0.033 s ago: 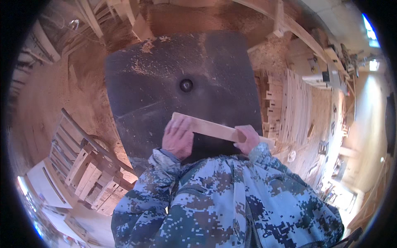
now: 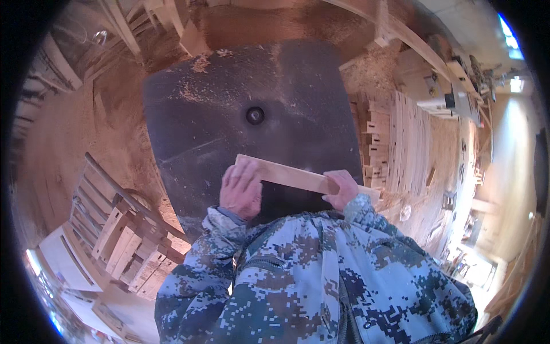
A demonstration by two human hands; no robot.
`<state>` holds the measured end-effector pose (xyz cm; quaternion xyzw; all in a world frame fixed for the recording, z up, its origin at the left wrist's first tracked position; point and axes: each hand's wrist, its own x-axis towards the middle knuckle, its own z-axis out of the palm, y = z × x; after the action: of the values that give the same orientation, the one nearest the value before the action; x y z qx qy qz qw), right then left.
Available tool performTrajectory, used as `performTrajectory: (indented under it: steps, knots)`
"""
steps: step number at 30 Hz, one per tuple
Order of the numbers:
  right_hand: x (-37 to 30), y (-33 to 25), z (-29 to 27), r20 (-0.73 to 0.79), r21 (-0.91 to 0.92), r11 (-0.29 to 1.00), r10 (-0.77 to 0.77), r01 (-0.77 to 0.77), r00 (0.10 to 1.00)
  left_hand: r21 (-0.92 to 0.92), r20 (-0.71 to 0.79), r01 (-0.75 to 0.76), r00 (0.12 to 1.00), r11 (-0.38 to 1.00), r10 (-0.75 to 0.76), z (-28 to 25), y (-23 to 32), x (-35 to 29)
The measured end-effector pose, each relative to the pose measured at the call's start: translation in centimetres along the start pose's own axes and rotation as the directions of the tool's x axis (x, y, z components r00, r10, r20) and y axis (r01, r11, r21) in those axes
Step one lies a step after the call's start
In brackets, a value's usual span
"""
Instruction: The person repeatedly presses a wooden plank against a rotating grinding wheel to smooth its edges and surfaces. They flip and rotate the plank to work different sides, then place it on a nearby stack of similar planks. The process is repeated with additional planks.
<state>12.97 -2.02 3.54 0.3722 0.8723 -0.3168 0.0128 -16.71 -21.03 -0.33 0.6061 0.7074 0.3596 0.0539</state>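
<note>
A pale wooden board [image 2: 292,176] lies slantwise near my body, over the near part of a dark machine table [image 2: 298,74]. My left hand [image 2: 242,190] grips the board's left end, fingers over the top. Towards its right end, my right hand [image 2: 341,189] is closed around it, with a short stretch sticking out beyond. The thumbs' full hold is partly hidden. Beyond the board, a round dark spindle [image 2: 255,115] rises from the middle of the table. The board does not touch it.
Wood shavings [image 2: 197,64] lie on the table's far left part. Stacked slotted boards [image 2: 407,143] are on the right. At the lower left, wooden blocks [image 2: 129,246] are piled beside a metal rack [image 2: 94,192]. Sawdust covers the floor [image 2: 69,149].
The whole view has shifted very slightly. Both hands keep the same hold on the board.
</note>
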Motion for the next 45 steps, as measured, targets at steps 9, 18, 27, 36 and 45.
performTrajectory:
  steps: [9, 18, 27, 36, 45]
  knots:
    - [0.2, 2.4, -1.6, 0.238, 0.135, 0.979, 0.119, -0.154, 0.964, -0.159, -0.051, 0.219, 0.972, 0.963, -0.23, -0.4, 0.6, -1.0]
    - [-6.1, 7.3, -4.7, -0.139, -0.193, 0.975, -0.135, 0.107, 0.981, -0.271, -0.097, 0.576, 0.781, 0.771, -0.617, 4.0, 1.6, 0.4]
    - [-10.6, 19.4, -6.6, 0.275, 0.538, 0.783, 0.187, -0.312, 0.943, -0.127, -0.148, 0.67, 0.717, 0.732, -0.682, 5.8, 4.3, 2.8]
    - [-11.2, 19.6, -6.6, -0.1, 0.284, 0.957, 0.099, -0.067, 0.99, -0.039, -0.336, 0.788, 0.568, 0.614, -0.751, 10.6, 6.2, 6.4]
    - [-10.3, 14.3, -3.1, -0.171, 0.382, 0.911, 0.233, -0.154, 0.957, 0.028, -0.418, 0.817, 0.533, 0.576, -0.736, 11.3, 2.1, 12.1]
